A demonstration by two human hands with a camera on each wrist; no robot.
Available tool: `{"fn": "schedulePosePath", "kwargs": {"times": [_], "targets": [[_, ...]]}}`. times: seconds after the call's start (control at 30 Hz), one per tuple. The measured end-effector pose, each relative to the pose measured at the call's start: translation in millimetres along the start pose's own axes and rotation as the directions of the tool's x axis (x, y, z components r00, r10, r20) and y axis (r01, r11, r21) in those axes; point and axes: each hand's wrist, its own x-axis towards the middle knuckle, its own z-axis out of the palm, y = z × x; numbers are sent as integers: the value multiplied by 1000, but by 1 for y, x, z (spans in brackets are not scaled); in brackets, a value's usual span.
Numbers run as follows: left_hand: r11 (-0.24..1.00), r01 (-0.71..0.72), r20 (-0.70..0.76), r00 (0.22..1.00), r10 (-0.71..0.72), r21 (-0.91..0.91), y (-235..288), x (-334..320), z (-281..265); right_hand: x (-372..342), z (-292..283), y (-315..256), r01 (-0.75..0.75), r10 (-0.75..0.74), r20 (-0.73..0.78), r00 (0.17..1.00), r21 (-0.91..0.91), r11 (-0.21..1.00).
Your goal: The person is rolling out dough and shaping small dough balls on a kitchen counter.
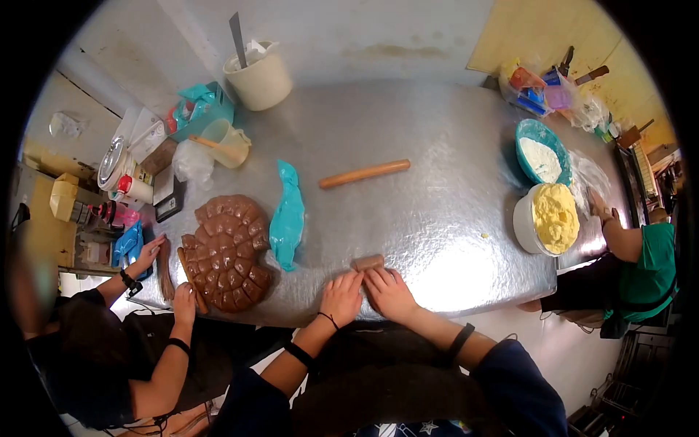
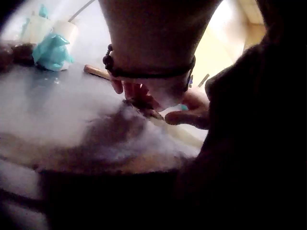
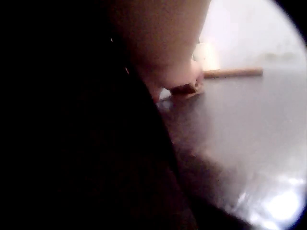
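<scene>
Brown dough piece (image 1: 368, 263): it lay at the near side of the metal table (image 1: 437, 211), small and blocky, just beyond the fingertips of both hands.
Left hand (image 1: 341, 296): its fingers lay close together and reached to the near side of the piece; whether they pinched it could not be told, as the left wrist view was dark and blurred.
Right hand (image 1: 391, 293): it angled in from the other side, fingers bent at the piece; the right wrist view hid whether they clamped on it.
Step in hand: the person seemed to be shaping or flattening this one portion by hand.
Next move: it probably called for even pressure from both hands, and a free grip if the rolling pin was wanted.
Rolling pin (image 1: 365, 174): it rested farther back, apart from the hands.
Turquoise bag (image 1: 287, 218): it lay left of the pin, beside the scored brown dough mass (image 1: 229, 251).
Another person (image 1: 162, 368): this worker had a hand at a thin stick (image 1: 191, 280) along the mass.
Far right: a white tub of yellow mixture (image 1: 557, 218) stood just beside a turquoise bowl of white powder (image 1: 540, 160).
</scene>
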Motion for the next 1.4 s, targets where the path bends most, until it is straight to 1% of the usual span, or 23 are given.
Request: {"fn": "schedulePosePath", "kwargs": {"times": [0.07, 0.1, 0.17, 0.2, 0.3, 0.33, 0.43, 0.57, 0.6, 0.63, 0.7, 0.73, 0.8, 0.83, 0.93, 1.0, 1.1, 1.13, 1.2, 1.23, 1.3, 1.33, 1.4], "targets": [[999, 17, 74, 997, -14, -33, 0, -9, -5, -10, 4, -3, 6, -6, 50, 999, 3, 1000], [996, 31, 36, 999, -28, -79, -1, -14, -7, -9, -1, -5, 9, -9, 76, 997, 5, 1000], [984, 56, -38, 997, -63, -171, -5, -22, -12, -4, -12, -5, -51, 23, 198, 980, 135, 990], [983, 71, -74, 994, -84, -167, -8, -26, -13, 1, -17, -5, -86, 31, 262, 965, 199, 976], [979, 110, -149, 979, -136, -173, -17, -34, -11, 28, -13, -1, -115, 116, 3, 993, 166, 979], [976, 122, -156, 976, -151, -182, -20, -35, -11, 33, -6, 1, -157, 161, -8, 987, 160, 975], [971, 135, -170, 971, -169, -195, -21, -39, -13, 24, -1, 3, -130, 128, 18, 992, 112, 985], [974, 143, -185, 967, -175, -178, -23, -44, -18, -20, -20, -8, 40, -49, 157, 986, 61, 997], [974, 147, -189, 966, -179, -174, -24, -46, -18, -27, -27, -9, 60, -77, 154, 985, 110, 992], [974, 152, -193, 964, -184, -170, -24, -47, -17, -28, -27, -6, 36, -56, 150, 987, 137, 990], [969, 143, -162, 971, -177, -200, -21, -45, -16, -29, -27, -3, -16, -12, 145, 989, 191, 981], [964, 130, -129, 978, -163, -233, -17, -38, -15, -25, -27, 2, -44, 30, 70, 997, 204, 978], [960, 63, -54, 995, -80, -272, -4, -22, -12, -23, -25, 13, -180, 166, 73, 983, 309, 934], [965, 51, -28, 998, -60, -257, 5, -14, -11, -24, -23, 19, -247, 234, 79, 969, 358, 900], [985, -35, 38, 998, 42, -168, 20, 9, 0, -34, -23, 35, -311, 318, 42, 947, 359, 880], [985, -14, 130, 991, 36, -171, 9, 15, 20, -45, -21, 45, -344, 366, 11, 930, 367, 864], [924, 60, 167, 986, 4, -377, -5, 33, 13, -62, -18, 62, -328, 349, -1, 937, 342, 880], [874, 95, 137, 990, -33, -477, -7, 42, 1, -66, -19, 65, -326, 345, 3, 939, 332, 885], [755, 284, 201, 958, -203, -591, -16, 63, -30, -70, -17, 68, -310, 329, -1, 944, 328, 892], [735, 211, 36, 968, -247, -644, -25, 80, -42, -68, -18, 68, -302, 319, 0, 948, 326, 896], [712, 66, -248, 912, -328, -699, -36, 120, -77, -66, -19, 66, -301, 319, -4, 948, 319, 898], [709, -1, -364, 859, -360, -705, -39, 143, -98, -66, -18, 67, -306, 322, 0, 947, 316, 898], [778, -35, -504, 780, -372, -627, -58, 186, -115, -66, -19, 67, -315, 329, 7, 944, 307, 898]]}}
